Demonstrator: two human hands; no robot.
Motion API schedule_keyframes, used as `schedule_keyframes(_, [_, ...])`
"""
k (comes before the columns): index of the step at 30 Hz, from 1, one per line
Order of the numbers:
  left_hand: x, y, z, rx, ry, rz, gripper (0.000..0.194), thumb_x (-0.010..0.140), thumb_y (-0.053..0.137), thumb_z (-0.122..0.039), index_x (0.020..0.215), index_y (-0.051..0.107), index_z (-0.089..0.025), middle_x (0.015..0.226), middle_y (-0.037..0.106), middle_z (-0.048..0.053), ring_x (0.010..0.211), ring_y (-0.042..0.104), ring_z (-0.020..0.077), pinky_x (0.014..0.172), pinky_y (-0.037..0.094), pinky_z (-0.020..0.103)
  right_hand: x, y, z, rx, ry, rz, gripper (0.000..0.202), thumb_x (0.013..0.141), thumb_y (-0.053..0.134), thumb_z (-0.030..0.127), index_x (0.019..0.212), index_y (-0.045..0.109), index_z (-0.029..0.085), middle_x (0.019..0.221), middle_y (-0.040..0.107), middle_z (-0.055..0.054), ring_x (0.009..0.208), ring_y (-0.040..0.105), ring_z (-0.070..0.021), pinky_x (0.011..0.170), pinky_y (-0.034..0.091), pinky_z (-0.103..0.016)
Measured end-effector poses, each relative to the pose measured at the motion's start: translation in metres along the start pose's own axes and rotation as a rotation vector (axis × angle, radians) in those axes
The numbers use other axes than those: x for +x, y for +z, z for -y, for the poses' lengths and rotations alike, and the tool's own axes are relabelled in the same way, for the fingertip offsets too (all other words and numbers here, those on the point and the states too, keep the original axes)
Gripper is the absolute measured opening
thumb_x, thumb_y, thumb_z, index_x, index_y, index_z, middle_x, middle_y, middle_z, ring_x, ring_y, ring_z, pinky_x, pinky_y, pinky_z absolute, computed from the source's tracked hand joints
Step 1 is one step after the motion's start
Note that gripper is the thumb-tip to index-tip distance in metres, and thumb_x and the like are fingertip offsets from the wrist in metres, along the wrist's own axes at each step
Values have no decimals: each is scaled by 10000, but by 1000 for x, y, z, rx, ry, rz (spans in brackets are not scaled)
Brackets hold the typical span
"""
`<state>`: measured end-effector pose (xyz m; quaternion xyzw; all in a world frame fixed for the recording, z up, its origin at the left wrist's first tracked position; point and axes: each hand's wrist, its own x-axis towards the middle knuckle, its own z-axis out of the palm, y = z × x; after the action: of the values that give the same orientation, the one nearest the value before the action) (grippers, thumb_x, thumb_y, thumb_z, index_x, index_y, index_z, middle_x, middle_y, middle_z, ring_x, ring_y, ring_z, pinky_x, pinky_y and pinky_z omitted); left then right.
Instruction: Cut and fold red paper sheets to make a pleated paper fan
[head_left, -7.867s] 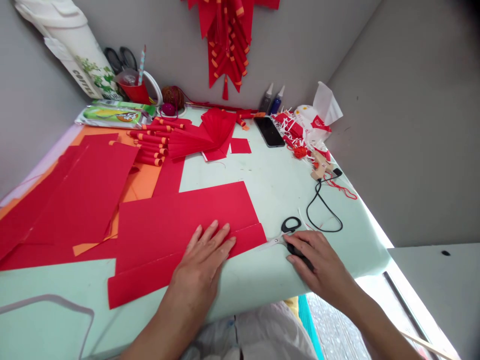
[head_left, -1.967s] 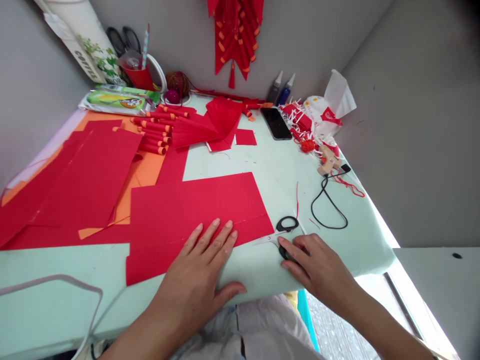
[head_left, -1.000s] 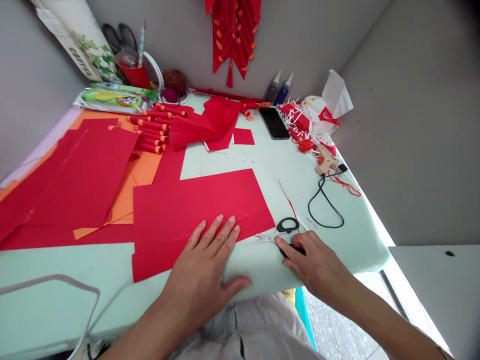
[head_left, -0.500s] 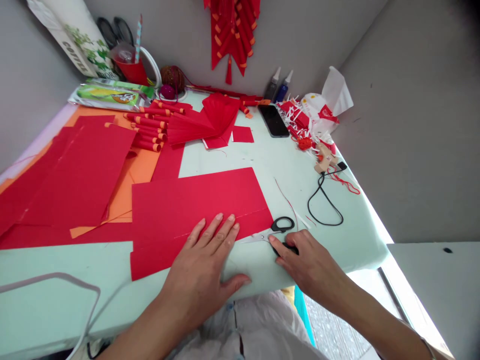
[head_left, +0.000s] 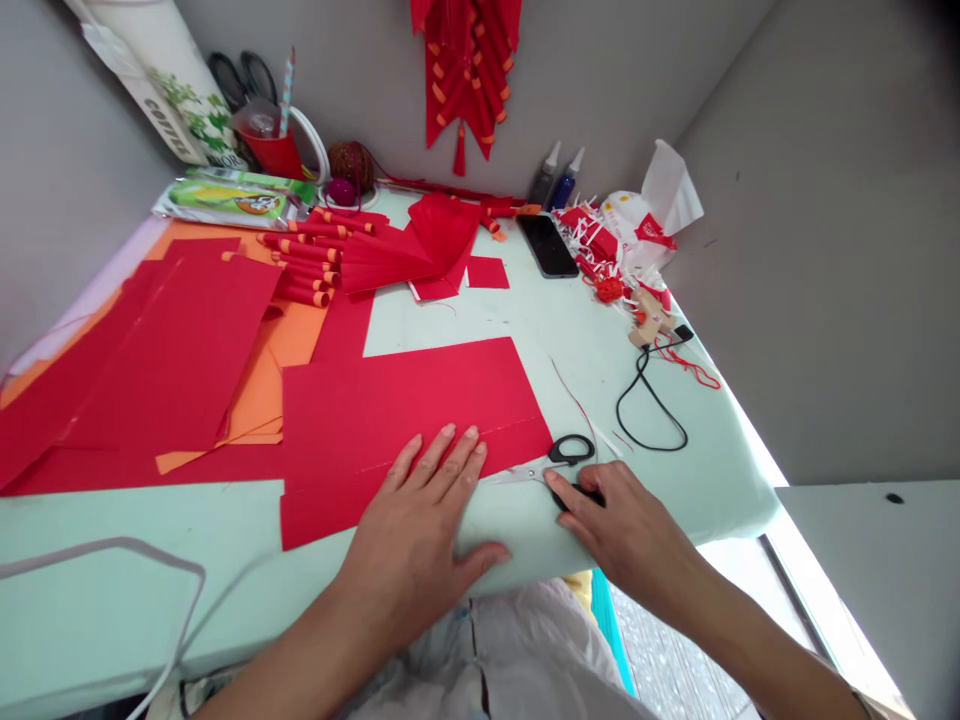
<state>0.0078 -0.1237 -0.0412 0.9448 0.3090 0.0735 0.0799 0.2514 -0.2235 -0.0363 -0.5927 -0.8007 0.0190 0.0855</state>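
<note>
My left hand lies flat with fingers stretched out on the near edge of a red paper sheet. A pale crease line runs along that sheet. In my right hand is one black handle loop of a pair of scissors, lying on the table just right of the paper. Its blades point left toward my left fingertips, beside the paper's near edge. The other loop rests free on the table. Part of the grip is hidden under my right fingers.
More red sheets and orange paper lie left. Red paper rolls, a folded red fan and a phone are behind. A black cord lies right. A white cable crosses the front left.
The view has shifted slightly, so things on the left appear a little farther right. Both hands, the paper and the scissors hold nearly the same places relative to each other.
</note>
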Motion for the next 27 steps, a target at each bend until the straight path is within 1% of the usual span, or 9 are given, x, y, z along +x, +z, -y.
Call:
schedule_keyframes(5, [13, 1, -7, -41, -14, -4, 839, 827, 525, -649, 1454, 401, -105, 1529, 386, 129, 1423, 312, 325, 1144, 280, 519, 6, -5, -11, 45, 54, 1, 374, 979, 427, 181, 1318, 577, 136, 913, 520, -125, 815, 463, -228, 690, 475, -359])
schedule_keyframes(10, [14, 0, -9, -65, -36, 10, 854, 795, 593, -623, 1443, 413, -96, 1517, 403, 141, 1416, 327, 332, 1152, 263, 525, 11, -3, -13, 42, 11, 23, 371, 984, 421, 192, 1319, 571, 137, 919, 523, -126, 833, 469, -237, 700, 468, -366])
schedule_keyframes(14, [13, -1, -8, -65, -30, 29, 841, 815, 562, -632, 1452, 400, -108, 1531, 382, 126, 1420, 321, 319, 1157, 250, 511, 6, -1, -13, 50, -16, 47, 380, 983, 415, 169, 1341, 542, 144, 946, 516, -125, 844, 467, -233, 719, 465, -370])
schedule_keyframes(18, [13, 1, -8, -70, -31, 26, 831, 821, 550, -635, 1452, 399, -116, 1531, 385, 125, 1423, 318, 310, 1158, 242, 504, 3, 0, -10, 43, -11, 47, 380, 985, 412, 175, 1348, 523, 161, 937, 512, -116, 840, 468, -230, 702, 469, -353])
schedule_keyframes(23, [14, 2, -8, -77, -40, 11, 848, 797, 578, -642, 1446, 408, -124, 1517, 411, 131, 1421, 321, 314, 1156, 242, 507, 8, 3, -3, -20, -52, 15, 373, 986, 411, 189, 1340, 519, 140, 936, 529, -137, 825, 467, -238, 674, 464, -356])
schedule_keyframes(27, [13, 2, -8, -80, -34, 17, 843, 802, 565, -648, 1452, 403, -136, 1523, 400, 123, 1423, 318, 311, 1158, 238, 504, 3, 4, 2, -38, -58, 37, 394, 970, 416, 152, 1353, 508, 146, 922, 548, -136, 815, 490, -239, 660, 468, -350])
